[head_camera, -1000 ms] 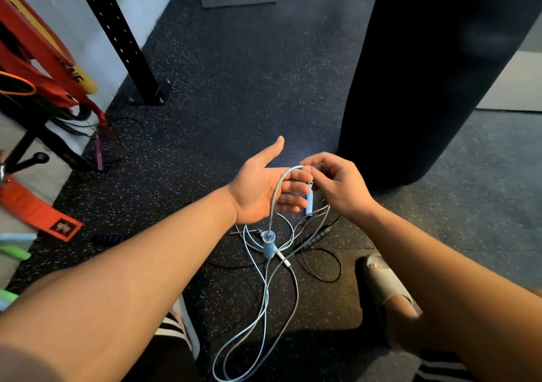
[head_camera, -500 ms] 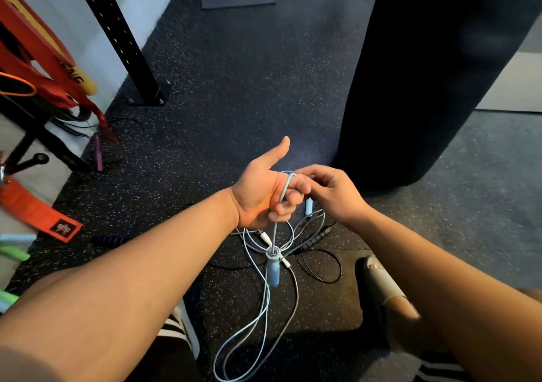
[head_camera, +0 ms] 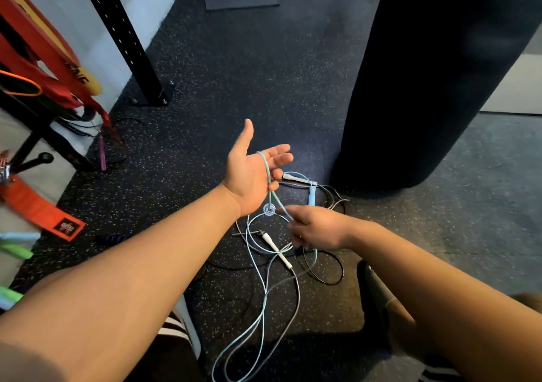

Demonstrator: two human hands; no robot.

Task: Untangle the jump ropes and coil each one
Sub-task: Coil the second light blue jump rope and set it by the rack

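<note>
My left hand (head_camera: 254,173) is held palm up with fingers straight, and the light blue jump rope (head_camera: 265,167) is draped across its fingers. One blue handle (head_camera: 268,210) hangs end-on just below that palm. My right hand (head_camera: 318,229) is lower and pinches the blue cord a little under the left hand. The other blue handle (head_camera: 311,195) lies on the floor beyond. A rope with white handles (head_camera: 277,249) and a black rope (head_camera: 331,267) lie tangled with the blue cord on the floor under my hands.
A large black punching bag (head_camera: 434,73) stands at the right, close to the tangle. A black rack post (head_camera: 129,47) and red and orange straps (head_camera: 38,205) are at the left. My feet in sandals (head_camera: 378,290) flank the ropes on the speckled rubber floor.
My left hand has opened flat and risen, with the blue cord now lying over its fingers. My right hand has dropped down and toward me along the cord.
</note>
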